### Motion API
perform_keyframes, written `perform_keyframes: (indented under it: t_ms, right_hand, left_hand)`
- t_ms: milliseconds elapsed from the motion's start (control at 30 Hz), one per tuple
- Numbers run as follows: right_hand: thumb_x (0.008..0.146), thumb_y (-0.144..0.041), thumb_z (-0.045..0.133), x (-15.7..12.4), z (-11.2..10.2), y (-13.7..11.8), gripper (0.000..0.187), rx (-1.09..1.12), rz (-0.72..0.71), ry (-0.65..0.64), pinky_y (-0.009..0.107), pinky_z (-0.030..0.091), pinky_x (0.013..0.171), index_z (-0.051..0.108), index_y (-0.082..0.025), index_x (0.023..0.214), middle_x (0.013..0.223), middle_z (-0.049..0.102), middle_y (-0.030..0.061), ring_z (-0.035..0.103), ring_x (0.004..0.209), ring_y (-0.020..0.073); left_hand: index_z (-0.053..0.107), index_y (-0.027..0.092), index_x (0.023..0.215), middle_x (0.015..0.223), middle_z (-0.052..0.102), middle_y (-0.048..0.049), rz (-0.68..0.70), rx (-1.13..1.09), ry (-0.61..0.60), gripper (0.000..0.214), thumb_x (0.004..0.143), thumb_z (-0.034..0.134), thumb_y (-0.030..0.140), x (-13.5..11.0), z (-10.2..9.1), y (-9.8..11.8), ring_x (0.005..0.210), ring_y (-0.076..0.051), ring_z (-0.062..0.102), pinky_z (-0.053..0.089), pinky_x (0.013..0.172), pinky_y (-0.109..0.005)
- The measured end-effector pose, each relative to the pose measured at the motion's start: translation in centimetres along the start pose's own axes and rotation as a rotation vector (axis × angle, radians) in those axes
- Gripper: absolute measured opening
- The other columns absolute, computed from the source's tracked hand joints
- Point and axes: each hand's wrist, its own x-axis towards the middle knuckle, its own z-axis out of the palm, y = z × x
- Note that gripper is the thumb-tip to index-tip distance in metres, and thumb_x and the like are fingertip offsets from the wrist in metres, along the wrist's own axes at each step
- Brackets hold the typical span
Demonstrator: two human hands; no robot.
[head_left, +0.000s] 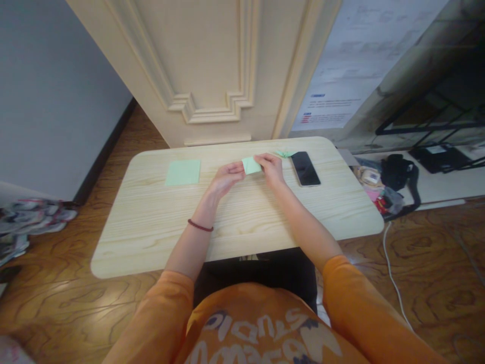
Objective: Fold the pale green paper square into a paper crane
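Note:
Between my two hands is a small folded square of light green paper, held just above the table. My left hand pinches its left edge with the fingers. On the other side, my right hand grips the upper right corner between thumb and fingers. A folded green paper piece with pointed ends lies just beyond my right hand. To the left, a flat light green sheet or stack of paper rests on the tabletop.
A dark-screened phone lies right of my hands on the pale wooden table. A cream panelled surface rises behind the table. Bags and small items sit beyond its right edge, and a white cable runs down there.

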Motion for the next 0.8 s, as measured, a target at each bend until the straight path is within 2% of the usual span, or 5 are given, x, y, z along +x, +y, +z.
perform_keyframes:
  t_ms: [67, 200, 367, 633, 800]
  right_hand:
    - [0.058, -0.033, 0.075, -0.07, 0.02, -0.12, 0.019, 0.01, -0.003, -0.011, 0.026, 0.038, 0.056, 0.063, -0.019, 0.06, 0.057, 0.056, -0.0042, 0.046, 0.057, 0.0103]
    - [0.06, -0.034, 0.077, -0.29, 0.19, -0.24, 0.021, -0.031, -0.009, -0.04, 0.027, 0.041, 0.059, 0.062, -0.019, 0.059, 0.055, 0.055, -0.004, 0.048, 0.059, 0.0115]
    - [0.059, -0.039, 0.077, -0.4, 0.28, -0.08, 0.024, -0.064, -0.05, -0.064, 0.028, 0.041, 0.061, 0.063, -0.019, 0.06, 0.058, 0.057, -0.0031, 0.049, 0.061, 0.0122]
    - [0.058, -0.045, 0.078, -0.3, 0.27, 0.09, 0.03, -0.084, -0.099, -0.105, 0.028, 0.039, 0.062, 0.065, -0.018, 0.064, 0.062, 0.059, -0.002, 0.049, 0.061, 0.0121]
    - [0.058, -0.047, 0.078, -0.29, 0.23, -0.02, 0.032, -0.132, -0.118, -0.122, 0.029, 0.041, 0.062, 0.066, -0.019, 0.065, 0.062, 0.06, -0.0018, 0.05, 0.062, 0.0127]
  left_hand:
    - [0.071, 0.014, 0.091, 0.091, 0.076, -0.008, 0.012, -0.027, 0.006, 0.043, 0.049, 0.076, 0.008, -0.09, 0.06, 0.18, 0.098, -0.021, 0.069, 0.05, 0.094, -0.032]
    - [0.07, 0.015, 0.087, 0.086, 0.074, -0.0053, 0.025, -0.018, 0.101, 0.032, 0.059, 0.08, 0.024, -0.24, 0.38, 0.34, 0.091, -0.018, 0.069, 0.052, 0.09, -0.032]
    - [0.067, 0.014, 0.08, 0.073, 0.069, -0.0016, 0.017, 0.092, 0.205, 0.046, 0.043, 0.091, 0.028, -0.08, 0.33, -0.1, 0.069, -0.013, 0.065, 0.054, 0.075, -0.029]
    - [0.065, 0.013, 0.074, 0.068, 0.069, -0.0013, 0.018, 0.083, 0.205, 0.05, 0.035, 0.093, 0.027, -0.12, 0.1, 0.01, 0.064, -0.012, 0.063, 0.053, 0.07, -0.028]
    - [0.068, 0.013, 0.078, 0.072, 0.071, -0.0024, 0.009, 0.076, 0.144, 0.051, 0.036, 0.093, 0.027, -0.48, -0.02, 0.5, 0.068, -0.014, 0.065, 0.055, 0.073, -0.03]
